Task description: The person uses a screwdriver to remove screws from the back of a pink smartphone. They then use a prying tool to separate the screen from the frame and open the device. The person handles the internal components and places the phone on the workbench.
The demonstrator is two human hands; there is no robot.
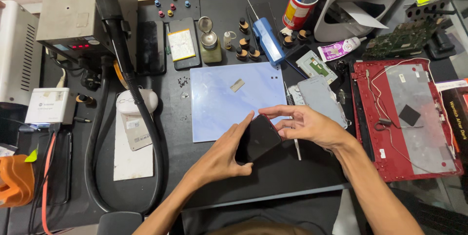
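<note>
A black smartphone (258, 138) is held tilted over the lower right corner of the pale blue work mat (229, 99). The left hand (225, 156) grips its lower edge; the right hand (304, 124) pinches its upper corner, fingers spread. Right of the mat lies a red laptop lid (404, 118) on the counter (273, 171).

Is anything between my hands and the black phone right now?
Nothing visible. The left hand and the right hand both hold the black phone directly, over the near edge of the pale blue mat.
</note>
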